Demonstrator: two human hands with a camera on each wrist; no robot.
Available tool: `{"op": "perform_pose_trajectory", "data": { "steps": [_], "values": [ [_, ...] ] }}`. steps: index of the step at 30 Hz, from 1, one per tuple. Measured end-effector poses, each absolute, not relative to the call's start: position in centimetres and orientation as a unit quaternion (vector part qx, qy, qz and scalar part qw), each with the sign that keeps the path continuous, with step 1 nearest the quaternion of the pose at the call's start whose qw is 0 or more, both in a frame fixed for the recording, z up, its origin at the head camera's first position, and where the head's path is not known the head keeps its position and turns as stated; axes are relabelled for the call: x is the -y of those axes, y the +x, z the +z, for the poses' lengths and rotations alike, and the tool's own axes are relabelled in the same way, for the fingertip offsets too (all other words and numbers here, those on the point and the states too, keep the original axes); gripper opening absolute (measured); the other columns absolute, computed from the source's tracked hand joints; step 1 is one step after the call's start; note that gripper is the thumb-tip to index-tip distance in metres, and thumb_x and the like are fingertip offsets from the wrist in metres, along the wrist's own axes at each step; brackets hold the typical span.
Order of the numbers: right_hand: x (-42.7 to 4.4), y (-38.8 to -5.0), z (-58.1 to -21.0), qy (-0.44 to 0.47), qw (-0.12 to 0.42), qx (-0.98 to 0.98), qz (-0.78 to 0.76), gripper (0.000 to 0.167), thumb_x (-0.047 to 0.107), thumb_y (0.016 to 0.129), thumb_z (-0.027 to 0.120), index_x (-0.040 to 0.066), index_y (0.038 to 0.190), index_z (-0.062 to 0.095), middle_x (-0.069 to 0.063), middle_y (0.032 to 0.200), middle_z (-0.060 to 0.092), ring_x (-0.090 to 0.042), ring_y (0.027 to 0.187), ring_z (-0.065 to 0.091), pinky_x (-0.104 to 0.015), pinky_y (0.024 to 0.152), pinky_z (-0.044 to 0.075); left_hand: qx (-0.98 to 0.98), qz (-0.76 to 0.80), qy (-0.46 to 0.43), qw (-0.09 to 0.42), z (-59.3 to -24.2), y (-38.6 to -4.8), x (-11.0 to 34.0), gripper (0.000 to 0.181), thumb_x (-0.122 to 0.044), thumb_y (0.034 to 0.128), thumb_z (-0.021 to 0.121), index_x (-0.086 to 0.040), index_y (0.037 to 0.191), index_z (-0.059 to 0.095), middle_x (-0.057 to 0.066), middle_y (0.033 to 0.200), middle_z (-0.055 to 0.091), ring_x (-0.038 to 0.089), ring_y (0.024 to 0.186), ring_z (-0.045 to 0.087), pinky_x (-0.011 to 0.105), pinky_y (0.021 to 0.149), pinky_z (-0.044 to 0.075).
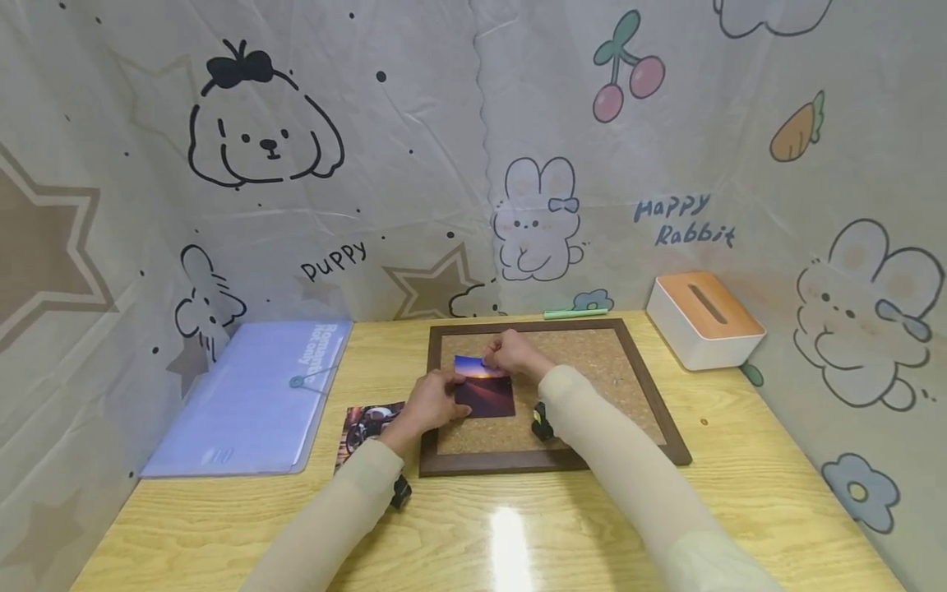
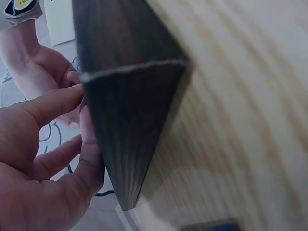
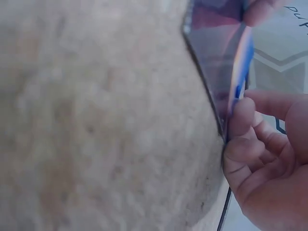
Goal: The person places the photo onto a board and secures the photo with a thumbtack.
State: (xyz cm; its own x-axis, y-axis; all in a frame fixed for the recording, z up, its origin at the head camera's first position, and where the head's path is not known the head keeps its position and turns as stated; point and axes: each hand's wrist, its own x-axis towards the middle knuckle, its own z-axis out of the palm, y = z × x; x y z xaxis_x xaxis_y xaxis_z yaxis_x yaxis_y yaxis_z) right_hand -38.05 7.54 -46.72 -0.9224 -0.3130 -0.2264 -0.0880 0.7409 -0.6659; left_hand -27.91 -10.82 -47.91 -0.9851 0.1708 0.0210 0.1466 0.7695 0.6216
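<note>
A sunset photo (image 1: 484, 399), blue at the top and dark below, lies on the left part of a brown-framed cork board (image 1: 584, 390). My left hand (image 1: 431, 400) reaches over the frame's left side, its spread thumb and fingers resting on the photo's left edge. At the photo's upper right, my right hand (image 1: 515, 353) has its fingers curled in a pinch. In the right wrist view, a small blue object (image 3: 238, 91), perhaps a pin, shows between the fingertips of my right hand (image 3: 274, 154), close to the photo (image 3: 216, 62). Its exact shape is hidden.
Another photo (image 1: 353, 427) lies left of the board, partly under my left forearm. A lilac folder (image 1: 244, 403) is at the far left. Behind the board are green sticks (image 1: 575, 313); a white tissue box (image 1: 706, 325) with an orange-brown top stands at the back right.
</note>
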Motion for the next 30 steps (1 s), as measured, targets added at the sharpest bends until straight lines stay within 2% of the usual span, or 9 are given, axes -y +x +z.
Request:
{"op": "perform_pose_trajectory", "data": {
  "steps": [9,14,17,22,26,30],
  "values": [
    [-8.7,-37.7,-46.6,-0.136,0.164,-0.898,-0.384,0.014,0.010,0.094,0.062,0.002,0.100,0.072,-0.003,0.076,0.067,-0.011,0.064,0.059,-0.021,0.054,0.045,-0.949,0.304,0.080,0.019,-47.4,-27.7,10.8,0.055,-0.020,0.0744,0.088,-0.005,0.124,0.069,0.016,0.119,0.065,0.032,0.115,0.059,0.048,0.100,0.048],
    [-9.5,-37.6,-46.4,-0.136,0.150,-0.900,-0.385,0.015,0.012,0.094,0.062,0.005,0.101,0.073,-0.005,0.087,0.069,-0.012,0.070,0.060,-0.022,0.058,0.048,-0.951,0.301,0.071,0.025,-47.3,-27.6,10.7,0.055,-0.021,0.0743,0.088,-0.005,0.123,0.069,0.014,0.111,0.065,0.027,0.104,0.058,0.045,0.093,0.049],
    [-10.2,-37.4,-46.1,-0.140,0.147,-0.898,-0.390,0.015,0.014,0.095,0.062,0.004,0.100,0.073,-0.007,0.091,0.070,-0.013,0.072,0.063,-0.024,0.060,0.051,-0.950,0.304,0.068,0.027,-47.3,-27.5,10.8,0.055,-0.022,0.0744,0.088,-0.005,0.124,0.069,0.015,0.113,0.064,0.028,0.106,0.059,0.045,0.095,0.050],
    [-11.6,-36.9,-45.4,-0.144,0.147,-0.896,-0.393,0.016,0.017,0.098,0.061,0.005,0.101,0.071,-0.010,0.095,0.071,-0.016,0.076,0.066,-0.028,0.065,0.054,-0.938,0.338,0.058,0.041,-47.2,-27.5,11.2,0.053,-0.021,0.0790,0.085,-0.006,0.127,0.067,0.015,0.118,0.065,0.029,0.110,0.061,0.045,0.097,0.051],
    [-12.8,-36.5,-44.8,-0.148,0.137,-0.902,-0.383,0.015,0.016,0.098,0.060,0.007,0.103,0.071,-0.010,0.100,0.072,-0.018,0.081,0.066,-0.028,0.068,0.052,-0.919,0.388,0.050,0.051,-46.8,-27.4,11.9,0.048,-0.018,0.0828,0.081,-0.007,0.127,0.066,0.012,0.116,0.068,0.026,0.105,0.064,0.042,0.090,0.055],
    [-13.9,-36.1,-44.3,-0.150,0.144,-0.892,-0.402,0.015,0.013,0.097,0.061,0.005,0.106,0.070,-0.012,0.103,0.072,-0.024,0.086,0.068,-0.033,0.074,0.057,-0.907,0.415,0.049,0.048,-46.3,-27.2,12.7,0.045,-0.019,0.0856,0.078,-0.008,0.128,0.067,0.011,0.116,0.070,0.025,0.103,0.066,0.037,0.082,0.058]
  ]
}}
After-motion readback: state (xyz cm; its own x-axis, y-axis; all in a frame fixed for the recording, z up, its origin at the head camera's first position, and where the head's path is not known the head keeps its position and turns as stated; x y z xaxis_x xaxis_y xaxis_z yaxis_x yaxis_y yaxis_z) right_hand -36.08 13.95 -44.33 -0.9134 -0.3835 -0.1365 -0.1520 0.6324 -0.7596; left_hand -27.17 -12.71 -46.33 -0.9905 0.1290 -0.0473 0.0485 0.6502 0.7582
